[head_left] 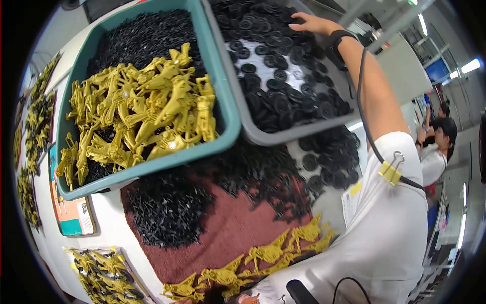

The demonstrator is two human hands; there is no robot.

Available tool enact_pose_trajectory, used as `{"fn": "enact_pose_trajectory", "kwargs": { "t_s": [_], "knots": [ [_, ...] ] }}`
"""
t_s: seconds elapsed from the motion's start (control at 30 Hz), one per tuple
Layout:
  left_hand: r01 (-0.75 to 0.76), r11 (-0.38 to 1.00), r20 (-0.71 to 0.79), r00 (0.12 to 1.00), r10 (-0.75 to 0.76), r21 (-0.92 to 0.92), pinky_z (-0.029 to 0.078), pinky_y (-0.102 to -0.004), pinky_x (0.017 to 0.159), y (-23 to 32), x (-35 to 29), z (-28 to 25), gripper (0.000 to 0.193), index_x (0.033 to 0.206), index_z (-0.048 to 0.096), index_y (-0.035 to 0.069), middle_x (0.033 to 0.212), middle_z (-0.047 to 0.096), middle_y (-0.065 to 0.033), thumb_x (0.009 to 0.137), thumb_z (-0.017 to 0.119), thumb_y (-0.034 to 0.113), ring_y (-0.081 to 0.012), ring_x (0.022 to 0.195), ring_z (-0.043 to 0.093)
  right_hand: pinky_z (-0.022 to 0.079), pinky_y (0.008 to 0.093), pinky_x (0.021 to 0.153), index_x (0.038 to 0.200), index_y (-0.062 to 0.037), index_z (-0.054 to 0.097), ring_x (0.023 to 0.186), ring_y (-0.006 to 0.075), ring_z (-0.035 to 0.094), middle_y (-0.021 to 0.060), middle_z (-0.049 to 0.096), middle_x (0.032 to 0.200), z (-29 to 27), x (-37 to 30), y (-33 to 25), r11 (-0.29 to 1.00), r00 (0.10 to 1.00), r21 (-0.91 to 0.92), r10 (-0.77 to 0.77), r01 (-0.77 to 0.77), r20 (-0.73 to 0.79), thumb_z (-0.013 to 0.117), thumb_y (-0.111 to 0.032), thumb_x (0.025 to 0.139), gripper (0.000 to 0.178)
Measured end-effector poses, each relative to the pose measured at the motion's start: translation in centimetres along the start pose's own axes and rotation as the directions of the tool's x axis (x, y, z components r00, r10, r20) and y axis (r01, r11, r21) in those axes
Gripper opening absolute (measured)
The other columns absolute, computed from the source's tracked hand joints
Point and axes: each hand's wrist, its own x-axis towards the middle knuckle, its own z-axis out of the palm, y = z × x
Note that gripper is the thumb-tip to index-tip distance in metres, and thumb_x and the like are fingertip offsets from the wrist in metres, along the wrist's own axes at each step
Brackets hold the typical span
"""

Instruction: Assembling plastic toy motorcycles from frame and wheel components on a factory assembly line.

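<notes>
My right hand (318, 24) reaches to the far end of a grey bin (296, 133), over loose black toy wheels (281, 104). Its visible fingers are apart, and nothing shows between them. At the lower edge only a sliver of what looks like my left hand (248, 299) shows, beside yellow plastic frames; its fingers are hidden. Those yellow frames (268, 252) stand in a row along the front of a reddish-brown cloth (228, 207). Left of the grey bin, a teal bin (232, 101) holds a heap of yellow frames (169, 104) over small black parts (147, 38).
Small black pieces (169, 213) are piled on the cloth, and more wheels (334, 157) lie by the grey bin's near side. At left are a flat colourful box (76, 218) and a tray of yellow-and-black assemblies (106, 273). Other people (435, 147) are at far right.
</notes>
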Motion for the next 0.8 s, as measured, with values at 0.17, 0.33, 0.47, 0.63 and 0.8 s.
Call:
{"fn": "enact_pose_trajectory", "kwargs": {
  "t_s": [0.17, 0.33, 0.47, 0.63, 0.8],
  "knots": [
    [0.055, 0.996, 0.087, 0.994, -0.061, 0.069, 0.044, -0.0423, 0.067, 0.9, -0.9, -0.4, 0.003, 0.080, 0.062, 0.003, 0.077, 0.058, -0.0132, 0.077, 0.064, 0.004, -0.0289, 0.071, 0.055, 0.021, 0.0454, 0.112, 0.142, -0.0230, 0.037, 0.138, 0.0382, 0.022, 0.0213, 0.024, 0.149, 4.4, 3.4, -2.1, 0.961, 0.988, -0.237, 0.153, -0.143, 0.025, 0.059, -0.068, 0.075, 0.084],
    [0.012, 0.999, 0.155, 0.988, -0.017, 0.033, 0.044, -0.0423, 0.067, 0.0, -1.0, -1.3, 0.004, 0.080, 0.063, 0.003, 0.077, 0.058, -0.0132, 0.077, 0.065, 0.005, -0.0288, 0.071, 0.055, 0.024, 0.0505, 0.107, 0.132, -0.0252, 0.048, 0.134, 0.0397, 0.027, 0.0211, 0.034, 0.139, 2.1, -1.4, -4.0, 1.000, 0.960, -0.007, -0.016, 0.018, 0.281, 0.059, -0.065, 0.078, 0.068],
    [-0.053, 0.999, 0.163, 0.985, 0.051, 0.010, 0.044, -0.0422, 0.067, -0.3, -0.3, -2.0, 0.004, 0.080, 0.063, 0.004, 0.077, 0.058, -0.0132, 0.077, 0.065, 0.005, -0.0288, 0.070, 0.055, 0.026, 0.0495, 0.103, 0.131, -0.0257, 0.049, 0.133, 0.0313, 0.031, 0.0135, 0.040, 0.140, 0.6, -7.9, -7.8, 0.957, 0.852, 0.291, -0.144, -0.010, 0.503, 0.053, -0.055, 0.086, 0.053],
    [-0.126, 0.992, 0.183, 0.975, 0.128, -0.020, 0.044, -0.0421, 0.067, -0.5, 0.6, -3.3, 0.004, 0.080, 0.063, 0.004, 0.078, 0.058, -0.0132, 0.077, 0.065, 0.005, -0.0287, 0.070, 0.055, 0.047, 0.0465, 0.073, 0.142, -0.0276, 0.034, 0.130, 0.0415, 0.034, 0.0178, 0.031, 0.145, -0.2, -13.0, -15.9, 0.972, 0.782, 0.235, -0.165, 0.024, 0.602, 0.067, -0.051, 0.074, 0.079],
    [-0.178, 0.983, 0.186, 0.966, 0.181, -0.035, 0.044, -0.0421, 0.066, -0.8, 0.9, -3.9, 0.004, 0.080, 0.063, 0.004, 0.078, 0.059, -0.0132, 0.077, 0.065, 0.005, -0.0286, 0.070, 0.055, 0.043, 0.0485, 0.090, 0.146, -0.0191, 0.025, 0.131, 0.0458, 0.032, 0.0295, 0.026, 0.141, 0.6, -14.8, -20.5, 0.957, 0.775, 0.226, -0.280, 0.181, 0.566, 0.079, -0.051, 0.062, 0.105]
  ]
}}
